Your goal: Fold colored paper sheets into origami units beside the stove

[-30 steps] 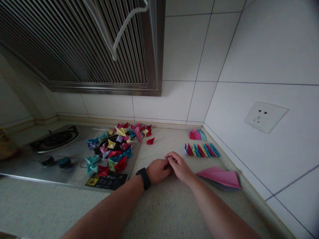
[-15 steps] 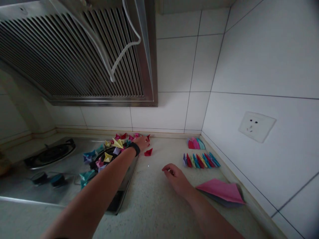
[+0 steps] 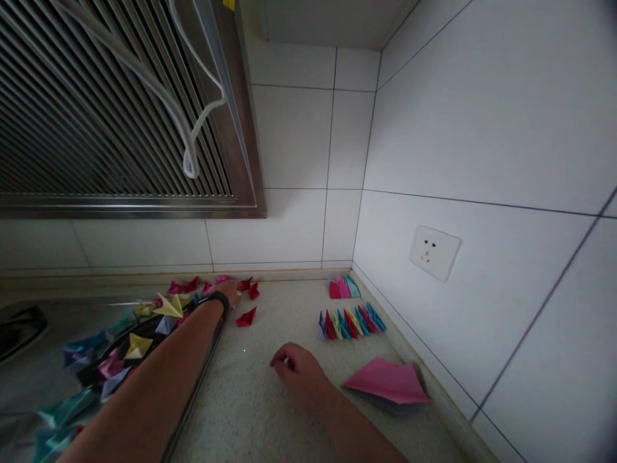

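My left hand (image 3: 231,293), a dark band at its wrist, reaches to the back of the counter by the hob's edge. Its fingers are mostly hidden among folded paper pieces, so I cannot make out a hold. Close to its right lie small red folded paper pieces (image 3: 254,290), and nearer to me rests another red folded paper piece (image 3: 246,317). My right hand (image 3: 296,368) hovers low over or rests on the counter, its fingers curled together in a pinch; anything inside is not discernible. Yellow, teal, pink and purple folded pieces, including a yellow one (image 3: 138,346), cover the hob's right side.
A row of thin coloured paper folds (image 3: 351,323) stands on the counter (image 3: 241,399) at right. Behind it is a smaller paper stack (image 3: 344,287); in front, a pink paper pile (image 3: 388,381). A range hood (image 3: 144,128) overhangs the left. A socket (image 3: 435,252) is on the right wall.
The view has turned to the right, so everything sits further left. More of the red pieces by my left hand shows. My right hand stays curled over the counter.
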### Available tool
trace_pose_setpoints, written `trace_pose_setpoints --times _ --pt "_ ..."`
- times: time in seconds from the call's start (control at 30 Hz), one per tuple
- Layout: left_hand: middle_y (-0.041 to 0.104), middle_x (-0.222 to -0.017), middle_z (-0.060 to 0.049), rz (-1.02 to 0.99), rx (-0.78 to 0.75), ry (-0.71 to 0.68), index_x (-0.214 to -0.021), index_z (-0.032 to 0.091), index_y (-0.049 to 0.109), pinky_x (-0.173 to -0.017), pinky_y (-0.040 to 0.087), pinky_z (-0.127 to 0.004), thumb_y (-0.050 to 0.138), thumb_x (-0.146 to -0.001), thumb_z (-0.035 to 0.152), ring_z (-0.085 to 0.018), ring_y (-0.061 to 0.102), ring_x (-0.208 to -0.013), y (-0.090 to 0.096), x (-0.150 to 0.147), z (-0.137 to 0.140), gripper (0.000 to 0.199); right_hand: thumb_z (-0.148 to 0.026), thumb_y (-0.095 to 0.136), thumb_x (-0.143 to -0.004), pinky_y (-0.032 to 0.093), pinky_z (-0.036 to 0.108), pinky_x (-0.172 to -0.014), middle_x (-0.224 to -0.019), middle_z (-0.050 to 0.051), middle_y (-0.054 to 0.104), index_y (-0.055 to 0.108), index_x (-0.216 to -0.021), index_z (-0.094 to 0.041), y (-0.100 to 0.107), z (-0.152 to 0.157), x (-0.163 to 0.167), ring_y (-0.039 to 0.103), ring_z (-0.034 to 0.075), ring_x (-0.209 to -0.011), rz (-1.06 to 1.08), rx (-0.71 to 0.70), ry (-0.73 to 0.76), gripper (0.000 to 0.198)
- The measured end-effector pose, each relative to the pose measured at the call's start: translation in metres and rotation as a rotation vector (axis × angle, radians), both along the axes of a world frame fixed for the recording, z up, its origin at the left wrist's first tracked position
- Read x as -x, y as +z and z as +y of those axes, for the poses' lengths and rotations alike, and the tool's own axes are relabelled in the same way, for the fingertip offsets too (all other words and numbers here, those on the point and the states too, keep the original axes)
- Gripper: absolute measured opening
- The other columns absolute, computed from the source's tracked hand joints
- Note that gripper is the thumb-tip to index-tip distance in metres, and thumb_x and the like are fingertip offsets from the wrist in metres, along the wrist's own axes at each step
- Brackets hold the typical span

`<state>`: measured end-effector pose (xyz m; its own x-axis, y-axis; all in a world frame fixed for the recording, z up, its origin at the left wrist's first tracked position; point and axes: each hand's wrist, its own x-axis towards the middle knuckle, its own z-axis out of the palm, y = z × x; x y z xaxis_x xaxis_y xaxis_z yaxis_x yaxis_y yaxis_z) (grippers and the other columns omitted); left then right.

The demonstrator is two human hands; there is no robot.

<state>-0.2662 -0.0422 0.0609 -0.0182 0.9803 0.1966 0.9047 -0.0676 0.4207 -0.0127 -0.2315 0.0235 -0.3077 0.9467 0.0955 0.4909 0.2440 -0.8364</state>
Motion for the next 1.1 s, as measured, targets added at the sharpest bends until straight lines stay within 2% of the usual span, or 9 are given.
trace_pose_setpoints --times 0.2,0.23,0.37,0.47,0.57,0.7,0.83,0.97,1.1 --pt "0.064 -0.091 -0.007 -0.127 -0.05 0.004 -0.104 0.014 0.055 -0.078 0.045 -0.029 0.061 -0.073 0.023 -0.02 0.06 -0.088 0.015 -0.01 -0.018 0.034 -0.023 0.048 -0.082 0.032 0.015 -0.068 -0.088 0.001 0.059 0.065 -0.092 -0.018 0.002 -0.002 -0.001 0.048 0.005 -0.074 0.075 -0.006 -0.008 0.02" --pt "0.064 -0.094 -0.005 -0.191 -0.061 -0.033 -0.109 0.015 0.052 -0.077 0.047 -0.027 0.06 -0.075 0.026 -0.017 0.061 -0.087 0.017 -0.019 -0.03 0.036 -0.024 0.048 -0.083 0.033 0.015 -0.068 -0.087 0.001 0.058 0.065 -0.092 -0.018 0.003 -0.002 -0.001 0.048 0.005 -0.075 0.098 -0.016 -0.005 0.02" --pt "0.061 -0.103 -0.008 -0.819 -0.085 -0.298 -0.115 0.015 0.045 -0.077 0.051 -0.03 0.067 -0.071 0.028 -0.017 0.062 -0.089 0.01 -0.064 -0.104 0.051 -0.03 0.047 -0.085 0.036 0.015 -0.065 -0.094 0.002 0.055 0.051 -0.112 -0.019 0.002 -0.002 -0.003 0.048 0.004 -0.073 0.279 -0.021 -0.031 0.029" --pt "0.058 -0.109 -0.008 -0.976 -0.074 -0.422 -0.114 0.016 0.045 -0.085 0.05 -0.031 0.072 -0.069 0.029 -0.017 0.06 -0.095 -0.003 -0.086 -0.164 0.054 -0.038 0.047 -0.085 0.038 0.015 -0.062 -0.106 0.003 0.05 0.028 -0.129 -0.022 0.001 -0.005 -0.003 0.047 0.003 -0.07 0.443 -0.006 -0.046 0.05" --pt "0.056 -0.113 -0.009 -1.084 -0.023 -0.373 -0.115 0.017 0.045 -0.087 0.05 -0.033 0.071 -0.072 0.031 -0.018 0.06 -0.098 -0.016 -0.091 -0.198 0.052 -0.043 0.052 -0.083 0.04 0.015 -0.062 -0.108 0.005 0.049 0.025 -0.13 -0.023 0.003 -0.009 -0.004 0.048 0.004 -0.071 0.422 -0.024 0.043 0.058" --pt "0.058 -0.102 -0.007 -1.086 0.001 -0.441 -0.107 0.018 0.046 -0.086 0.05 -0.034 0.07 -0.073 0.031 -0.019 0.06 -0.098 -0.029 -0.084 -0.202 0.044 -0.043 0.054 -0.082 0.041 0.016 -0.066 -0.1 0.005 0.052 0.04 -0.122 -0.019 0.007 -0.013 -0.007 0.049 0.005 -0.075 0.322 -0.077 0.129 0.048" --pt "0.057 -0.089 -0.002 -1.042 -0.039 -0.473 -0.094 0.018 0.045 -0.074 0.051 -0.026 0.074 -0.069 0.029 -0.015 0.06 -0.085 -0.037 -0.083 -0.195 0.04 -0.043 0.053 -0.083 0.041 0.014 -0.062 -0.101 0.004 0.053 0.033 -0.13 -0.022 0.005 -0.011 -0.008 0.05 0.005 -0.074 0.362 -0.043 0.092 0.054" --pt "0.055 -0.103 -0.005 -1.023 -0.084 -0.47 -0.092 0.018 0.043 -0.071 0.051 -0.026 0.076 -0.065 0.03 -0.014 0.06 -0.084 -0.042 -0.09 -0.198 0.045 -0.045 0.05 -0.085 0.04 0.013 -0.057 -0.098 0.004 0.054 0.041 -0.123 -0.021 0.002 -0.007 -0.006 0.051 0.005 -0.072 0.328 0.012 0.115 0.046" --pt "0.053 -0.111 -0.009 -0.889 -0.124 -0.502 -0.09 0.017 0.048 -0.077 0.051 -0.027 0.076 -0.064 0.03 -0.018 0.058 -0.096 -0.041 -0.091 -0.203 0.041 -0.045 0.049 -0.085 0.04 0.012 -0.057 -0.093 0.003 0.056 0.048 -0.108 -0.018 0.002 -0.007 -0.005 0.051 0.004 -0.07 0.269 -0.052 0.075 0.036"
